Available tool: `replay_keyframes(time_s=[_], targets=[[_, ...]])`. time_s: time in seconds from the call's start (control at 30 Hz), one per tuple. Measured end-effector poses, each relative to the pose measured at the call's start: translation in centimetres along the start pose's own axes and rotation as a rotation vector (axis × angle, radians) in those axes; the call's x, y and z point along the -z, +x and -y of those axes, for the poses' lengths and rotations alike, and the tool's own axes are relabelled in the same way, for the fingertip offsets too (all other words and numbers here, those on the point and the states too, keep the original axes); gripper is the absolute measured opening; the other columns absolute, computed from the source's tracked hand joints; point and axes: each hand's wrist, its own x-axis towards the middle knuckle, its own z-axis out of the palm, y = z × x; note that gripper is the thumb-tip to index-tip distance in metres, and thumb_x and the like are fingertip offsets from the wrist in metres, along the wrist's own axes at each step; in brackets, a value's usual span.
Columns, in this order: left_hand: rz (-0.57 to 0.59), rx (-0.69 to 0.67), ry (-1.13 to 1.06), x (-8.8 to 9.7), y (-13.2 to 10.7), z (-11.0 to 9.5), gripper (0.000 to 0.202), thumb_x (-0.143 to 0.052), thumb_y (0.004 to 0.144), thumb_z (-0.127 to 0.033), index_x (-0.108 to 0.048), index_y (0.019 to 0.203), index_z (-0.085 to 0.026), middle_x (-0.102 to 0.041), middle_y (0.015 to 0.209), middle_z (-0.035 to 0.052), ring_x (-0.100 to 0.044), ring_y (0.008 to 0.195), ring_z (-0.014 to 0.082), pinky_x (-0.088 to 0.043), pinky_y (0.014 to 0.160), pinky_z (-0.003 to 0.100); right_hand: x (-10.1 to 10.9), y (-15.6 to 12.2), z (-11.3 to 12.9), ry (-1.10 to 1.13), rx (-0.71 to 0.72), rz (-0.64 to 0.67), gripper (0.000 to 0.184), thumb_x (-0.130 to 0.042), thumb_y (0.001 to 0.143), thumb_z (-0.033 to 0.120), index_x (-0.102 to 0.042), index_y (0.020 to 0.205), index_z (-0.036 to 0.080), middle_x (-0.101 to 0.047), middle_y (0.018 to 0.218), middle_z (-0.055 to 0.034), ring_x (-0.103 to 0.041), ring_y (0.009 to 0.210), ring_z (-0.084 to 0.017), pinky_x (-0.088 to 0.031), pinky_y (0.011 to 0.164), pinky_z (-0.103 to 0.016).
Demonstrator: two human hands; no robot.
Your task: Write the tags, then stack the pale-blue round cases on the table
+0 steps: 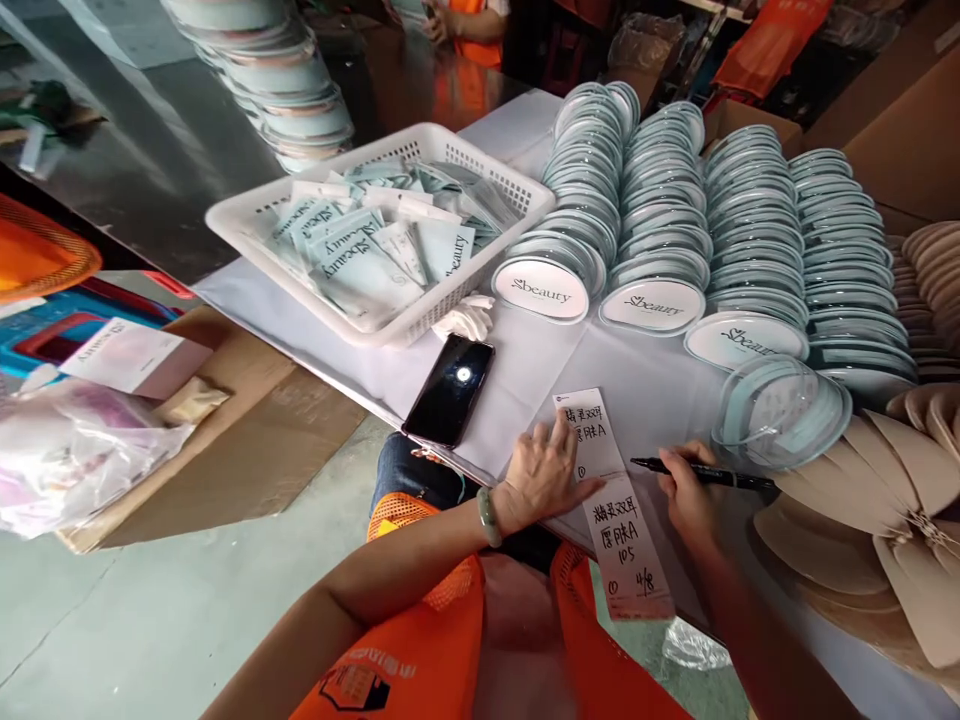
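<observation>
A black marker (pixel 718 474) is gripped in my right hand (pixel 691 500), its tip pointing left just beside a paper slip. That upper slip (pixel 596 455) carries handwritten characters and joins a lower slip (pixel 628 545) with more writing, which overhangs the table's front edge. My left hand (pixel 541 470) rests on the upper slip's left side, index finger and thumb stretched out, holding nothing. A green bangle (pixel 489 517) circles the left wrist. Left of that hand lies a dark phone (pixel 450 390) with a bright reflection on its screen.
Behind stands a white basket (pixel 420 325) of printed packets. Rows of oval packages (pixel 652 305) fill the right back, with a clear round case (pixel 781 412) before them. Beige pads (pixel 862 470) lie at right. A person in orange (pixel 476 30) is across the table. A cardboard box (pixel 225 450) stands left.
</observation>
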Motion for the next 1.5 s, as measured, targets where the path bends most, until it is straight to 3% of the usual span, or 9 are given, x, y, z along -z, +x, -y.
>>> replay_keyframes(time_s=[0.17,0.3,0.53,0.77,0.93,1.13,1.5], targets=[[-0.011,0.033,-0.009,-0.2,0.2,-0.4,0.089,-0.049,0.091,-0.072,-0.04,0.154,-0.009,-0.038,0.16,0.0223,-0.058,0.117,0.0353,-0.054,0.085,0.044,0.5,0.1,-1.0,-0.052,0.054,0.115,0.04,-0.075,0.078,0.044,-0.045,0.06,0.024,-0.041,0.045,0.0062,-0.036,0.041,-0.01,-0.025,0.042,-0.028],[-0.021,0.049,-0.017,-0.5,0.3,-0.5,0.089,-0.053,0.089,-0.071,-0.042,0.153,-0.011,-0.033,0.162,0.022,-0.056,0.121,0.0369,-0.054,0.084,0.044,0.5,0.0,-1.9,-0.112,0.066,0.158,0.044,-0.074,0.079,0.05,-0.044,0.062,0.024,-0.041,0.047,0.0068,-0.036,0.043,-0.01,-0.027,0.043,-0.027],[0.022,0.051,-0.009,-0.2,0.3,-0.4,0.091,-0.05,0.09,-0.074,-0.04,0.155,-0.011,-0.028,0.164,0.0208,-0.057,0.123,0.0352,-0.055,0.085,0.041,0.2,0.0,-2.4,0.011,0.021,0.097,0.046,-0.077,0.077,0.05,-0.041,0.063,0.023,-0.038,0.047,0.0084,-0.034,0.041,-0.009,-0.024,0.041,-0.026],[-0.008,0.029,-0.023,0.0,0.4,-0.4,0.09,-0.053,0.089,-0.072,-0.043,0.153,-0.01,-0.033,0.162,0.0228,-0.059,0.119,0.035,-0.054,0.087,0.043,0.8,-0.2,-2.4,-0.259,0.111,0.122,0.046,-0.073,0.081,0.054,-0.045,0.062,0.023,-0.043,0.05,0.0057,-0.04,0.048,-0.012,-0.03,0.047,-0.028],[-0.025,0.035,0.005,-0.3,0.3,-0.4,0.093,-0.051,0.09,-0.073,-0.04,0.154,-0.006,-0.031,0.163,0.0234,-0.058,0.119,0.0342,-0.054,0.086,0.041,0.1,-0.6,-1.5,-0.33,0.162,0.132,0.047,-0.068,0.082,0.058,-0.044,0.061,0.024,-0.044,0.05,0.0053,-0.04,0.049,-0.012,-0.032,0.049,-0.028],[-0.007,0.051,0.021,-0.5,0.2,-0.5,0.094,-0.051,0.09,-0.073,-0.04,0.155,-0.007,-0.029,0.164,0.0211,-0.057,0.121,0.034,-0.054,0.087,0.041,-0.8,-0.7,-0.3,-0.353,0.238,0.131,0.044,-0.068,0.081,0.053,-0.042,0.06,0.024,-0.039,0.047,0.0063,-0.037,0.046,-0.011,-0.029,0.046,-0.027],[0.009,0.055,0.017,-0.2,0.2,-0.5,0.093,-0.048,0.091,-0.074,-0.038,0.156,-0.008,-0.028,0.165,0.021,-0.057,0.121,0.0339,-0.053,0.086,0.04,-0.7,-0.6,-1.2,-0.327,0.293,0.101,0.037,-0.069,0.08,0.045,-0.046,0.061,0.023,-0.042,0.048,0.0063,-0.039,0.046,-0.011,-0.031,0.046,-0.026]])
